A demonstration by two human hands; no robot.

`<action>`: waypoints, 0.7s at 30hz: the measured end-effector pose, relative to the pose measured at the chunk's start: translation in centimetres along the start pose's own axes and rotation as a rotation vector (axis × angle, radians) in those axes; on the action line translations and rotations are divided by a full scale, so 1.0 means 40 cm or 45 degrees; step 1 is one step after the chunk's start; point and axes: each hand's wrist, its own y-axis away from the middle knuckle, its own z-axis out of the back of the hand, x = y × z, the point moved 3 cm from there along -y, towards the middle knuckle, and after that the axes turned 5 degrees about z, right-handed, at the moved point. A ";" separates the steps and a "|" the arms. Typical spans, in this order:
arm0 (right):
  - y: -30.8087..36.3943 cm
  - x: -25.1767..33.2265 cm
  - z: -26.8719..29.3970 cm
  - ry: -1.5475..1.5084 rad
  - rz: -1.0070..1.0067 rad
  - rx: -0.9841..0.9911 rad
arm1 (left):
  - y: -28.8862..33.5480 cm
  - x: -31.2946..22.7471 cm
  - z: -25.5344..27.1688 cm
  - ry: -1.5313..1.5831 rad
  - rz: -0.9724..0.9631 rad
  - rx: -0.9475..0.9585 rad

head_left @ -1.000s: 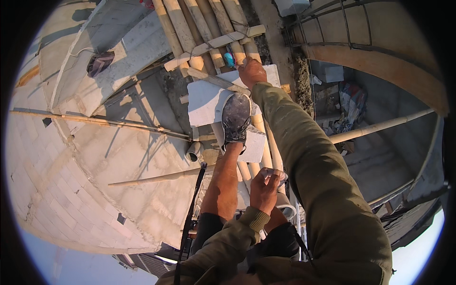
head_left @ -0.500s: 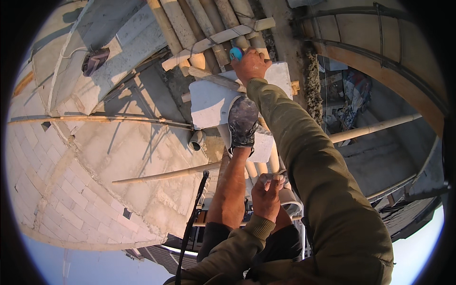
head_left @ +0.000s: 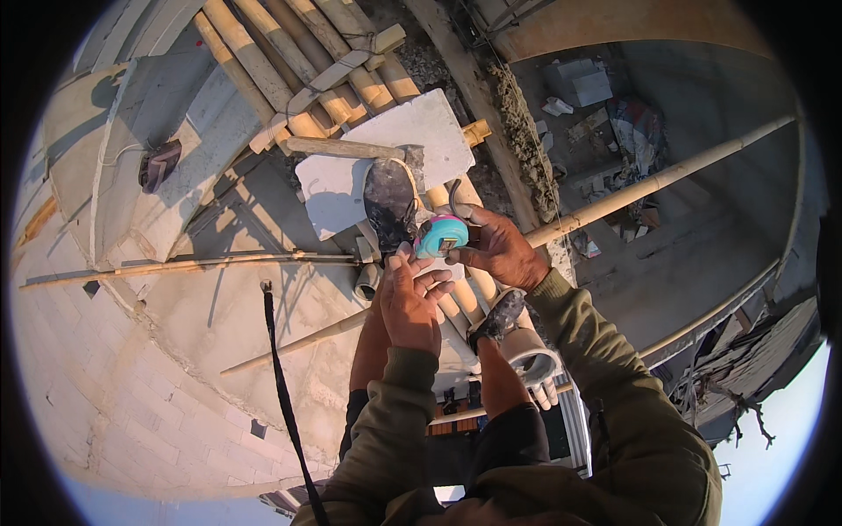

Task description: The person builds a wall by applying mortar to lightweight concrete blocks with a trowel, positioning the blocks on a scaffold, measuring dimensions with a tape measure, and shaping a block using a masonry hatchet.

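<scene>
A round turquoise tape measure [head_left: 441, 235] with a pink edge is held up in front of my shoe. My right hand [head_left: 507, 252] grips its right side, thumb below and fingers above. At its lower left edge, the curled fingertips of my left hand [head_left: 410, 307] touch it; whether they also pinch its blade end I cannot tell. My dark, dusty shoe [head_left: 390, 206] rests on a pale block [head_left: 329, 195], just beyond the tape measure.
Bamboo poles [head_left: 263, 66] tied to a crosspiece [head_left: 329, 81] extend ahead. A wooden stick [head_left: 342, 147] lies across the block. To the right, a long bamboo pole [head_left: 667, 180] spans a lower area with rubble. A grey pipe [head_left: 533, 361] stands beside my other foot [head_left: 502, 316].
My right hand has drawn the tape measure back from the bamboo's far end toward me. My left hand has risen to meet it. The view has shifted, bringing my other foot into sight.
</scene>
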 end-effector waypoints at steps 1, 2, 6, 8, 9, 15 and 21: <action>0.058 -0.010 0.001 0.051 0.037 -0.002 | 0.005 0.015 -0.005 -0.074 -0.005 0.019; 0.112 -0.021 0.001 0.102 0.072 -0.003 | 0.010 0.034 -0.002 -0.245 0.013 0.044; 0.270 -0.057 0.024 0.021 -0.083 -0.160 | 0.018 0.119 0.018 -0.564 0.159 0.136; 0.327 -0.079 0.055 -0.090 -0.194 -0.212 | 0.031 0.142 0.003 -0.681 0.246 0.255; 0.356 -0.117 0.067 -0.024 -0.131 -0.152 | 0.041 0.155 -0.004 -0.774 0.298 0.228; 0.497 -0.124 0.075 0.429 0.085 -0.110 | 0.018 0.215 0.033 -1.253 0.100 0.352; 0.857 -0.235 0.202 0.692 -0.109 -0.253 | -0.019 0.157 0.009 -0.929 -0.385 0.174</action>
